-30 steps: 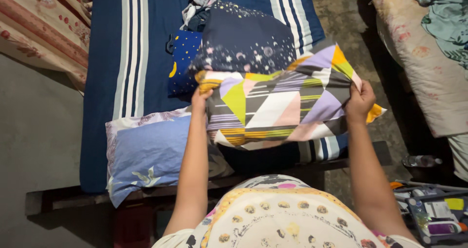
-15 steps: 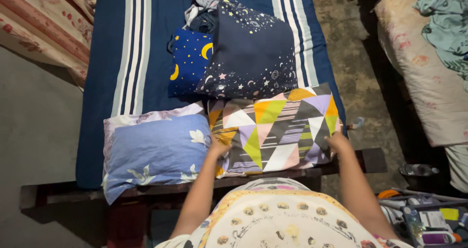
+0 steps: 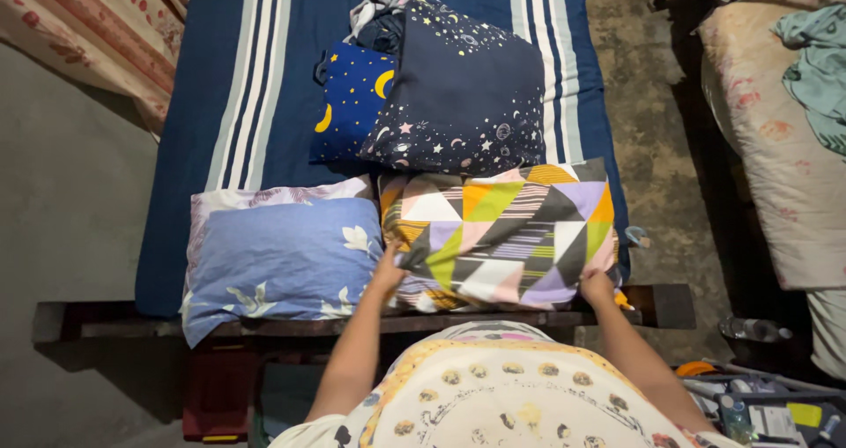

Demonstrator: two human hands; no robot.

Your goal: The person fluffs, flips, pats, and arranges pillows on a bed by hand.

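Note:
A pillow in a colourful geometric triangle-pattern case [image 3: 502, 232] lies at the near end of a bed with a navy striped sheet [image 3: 256, 87]. My left hand [image 3: 386, 272] grips its near left edge and my right hand [image 3: 597, 285] grips its near right corner. To its left, touching it, lies a light blue floral pillow [image 3: 278, 259]. Just beyond the geometric pillow rests a dark navy pillow with stars and moons [image 3: 463, 96], partly over a brighter blue moon-print pillow [image 3: 352, 104].
A wooden bed frame edge [image 3: 352, 325] runs in front of me. Bunched dark cloth [image 3: 379, 12] sits at the far end. Another mattress with a teal cloth [image 3: 815, 69] stands at the right. Clutter and a bottle [image 3: 753, 329] lie on the floor at lower right.
The geometric pillow, held up in the air a second ago, has come down flat onto the bed beside the light blue pillow. Both hands slid to its near edge.

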